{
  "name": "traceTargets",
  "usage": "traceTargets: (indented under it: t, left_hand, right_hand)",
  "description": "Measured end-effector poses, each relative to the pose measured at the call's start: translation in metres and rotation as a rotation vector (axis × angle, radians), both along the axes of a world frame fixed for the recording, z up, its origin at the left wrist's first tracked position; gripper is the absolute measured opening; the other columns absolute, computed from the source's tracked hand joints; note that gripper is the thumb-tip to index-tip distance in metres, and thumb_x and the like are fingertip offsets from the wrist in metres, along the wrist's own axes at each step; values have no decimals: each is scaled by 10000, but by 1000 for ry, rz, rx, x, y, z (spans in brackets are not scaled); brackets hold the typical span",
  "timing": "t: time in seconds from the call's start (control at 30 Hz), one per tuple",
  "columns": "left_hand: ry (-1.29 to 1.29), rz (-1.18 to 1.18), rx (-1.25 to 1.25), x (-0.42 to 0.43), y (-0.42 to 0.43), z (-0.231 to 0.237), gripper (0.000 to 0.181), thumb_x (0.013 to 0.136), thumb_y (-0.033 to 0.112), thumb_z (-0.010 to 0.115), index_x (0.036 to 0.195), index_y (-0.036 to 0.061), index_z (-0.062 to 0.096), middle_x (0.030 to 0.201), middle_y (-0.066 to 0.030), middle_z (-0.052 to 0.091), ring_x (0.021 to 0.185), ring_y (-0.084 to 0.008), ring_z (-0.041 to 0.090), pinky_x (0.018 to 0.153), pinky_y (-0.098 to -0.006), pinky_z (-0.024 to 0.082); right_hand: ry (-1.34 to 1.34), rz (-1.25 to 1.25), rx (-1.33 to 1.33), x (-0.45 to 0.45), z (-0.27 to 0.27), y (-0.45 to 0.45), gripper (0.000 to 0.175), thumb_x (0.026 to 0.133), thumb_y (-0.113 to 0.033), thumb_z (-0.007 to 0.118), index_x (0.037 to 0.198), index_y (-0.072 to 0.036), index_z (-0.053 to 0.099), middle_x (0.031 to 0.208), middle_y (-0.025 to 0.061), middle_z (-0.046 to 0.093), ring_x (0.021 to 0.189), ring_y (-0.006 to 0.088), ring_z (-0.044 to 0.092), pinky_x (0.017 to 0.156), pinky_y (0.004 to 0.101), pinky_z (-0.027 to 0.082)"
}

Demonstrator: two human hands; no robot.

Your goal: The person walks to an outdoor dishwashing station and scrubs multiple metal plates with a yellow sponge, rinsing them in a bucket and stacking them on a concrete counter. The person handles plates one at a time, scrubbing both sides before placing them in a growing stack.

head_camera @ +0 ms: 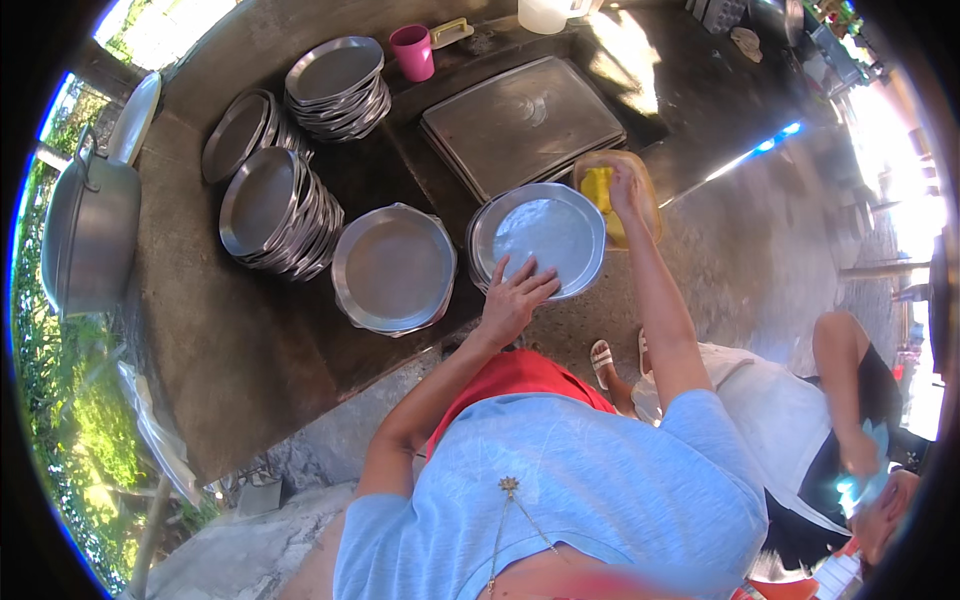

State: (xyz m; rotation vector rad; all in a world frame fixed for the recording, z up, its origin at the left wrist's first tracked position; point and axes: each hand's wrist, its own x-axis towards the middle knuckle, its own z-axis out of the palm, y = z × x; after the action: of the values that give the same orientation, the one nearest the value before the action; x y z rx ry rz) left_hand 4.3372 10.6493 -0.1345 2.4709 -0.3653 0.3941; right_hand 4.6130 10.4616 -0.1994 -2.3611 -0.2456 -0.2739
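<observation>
A round shallow metal pan (536, 236) lies on top of a short stack before me. My left hand (519, 300) rests on its near rim, fingers spread over the inside. My right hand (624, 191) reaches into a plastic tub (651, 202) just right of the pan. Its fingers touch, or are close to, a soft-looking yellow mass (598, 187); my fingertips are partly hidden, so their grip is unclear. Left of the stack under my left hand sits another pile of round pans (394, 266).
More pan stacks (259, 202) stand at the left, with another (335, 71) behind. Rectangular trays (525, 124) lie beyond the tub, near a pink cup (412, 52) and a yellow-handled brush (451, 34). A large metal pot (94, 232) is far left. Another person (780, 405) is at my right.
</observation>
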Motion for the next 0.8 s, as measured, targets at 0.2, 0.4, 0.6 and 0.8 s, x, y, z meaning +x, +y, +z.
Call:
traceTargets:
  t: [0.2,0.4,0.6,0.8]
  left_hand:
    - [8,21,166,-3,-5,-33,340,796,127,567,1120,199,640,1264,26,564,1282,-248,415,1094,-560,120]
    - [117,-35,246,-10,-4,-37,429,789,81,552,1208,175,568,1370,-12,446,1328,-304,322,1068,-627,108]
    - [137,-65,293,-19,-5,-38,409,788,96,554,1192,160,569,1393,-45,393,1334,-349,289,1024,-681,137]
    - [226,44,375,-24,-1,-31,419,780,123,570,1197,159,560,1389,-87,381,1313,-404,292,992,-701,187]
  right_hand:
    - [410,-66,-440,-3,2,-15,377,754,-87,591,1126,-117,541,1252,159,446,1117,372,485,930,445,405]
    - [398,-39,-370,-40,40,-3,535,735,-171,665,1226,-141,455,1308,144,377,1195,375,417,950,475,391]
    - [416,11,-543,-81,37,-8,445,694,-46,650,1111,-155,538,1225,138,459,1135,340,480,898,439,442]
    - [150,38,-282,-36,-16,-37,377,689,13,589,1027,-152,600,1142,136,517,1115,357,484,878,411,439]
